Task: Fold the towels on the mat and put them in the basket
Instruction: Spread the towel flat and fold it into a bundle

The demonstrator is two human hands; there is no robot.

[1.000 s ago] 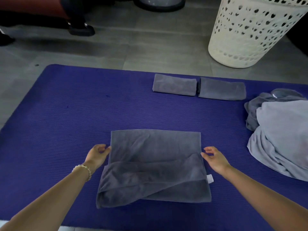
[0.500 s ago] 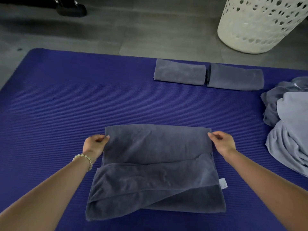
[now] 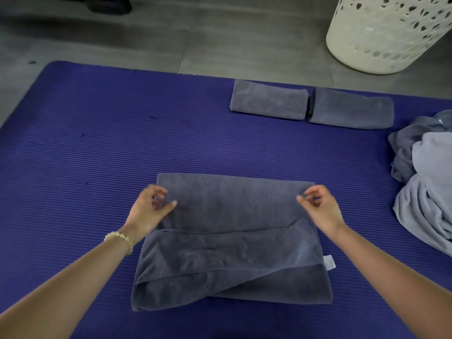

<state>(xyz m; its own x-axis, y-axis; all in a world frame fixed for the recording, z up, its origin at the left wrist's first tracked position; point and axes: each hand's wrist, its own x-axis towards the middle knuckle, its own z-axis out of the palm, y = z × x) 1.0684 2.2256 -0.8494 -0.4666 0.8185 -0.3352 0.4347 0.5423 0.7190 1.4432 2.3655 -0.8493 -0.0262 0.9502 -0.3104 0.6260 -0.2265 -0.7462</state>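
As fingers (image 3: pixel 306 193) hover loosely curled, over towel (image 3: pixel 232 245) corners

The ribbed mat (image 3: pixel 97 155) is showing deep violet-blue. The half-folded towel (image 3: pixel 232 253) is showing dark grey, its tag (image 3: pixel 329 262) white. 2 folded towels (image 3: pixel 269 100) are matching it, the unfolded pile (image 3: pixel 428 192) paler grey, the perforated basket (image 3: pixel 381 33) cream.

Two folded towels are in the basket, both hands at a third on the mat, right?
No. Head view: the folded towels lie on the mat, outside the basket. The left hand and right hand are at a third towel.
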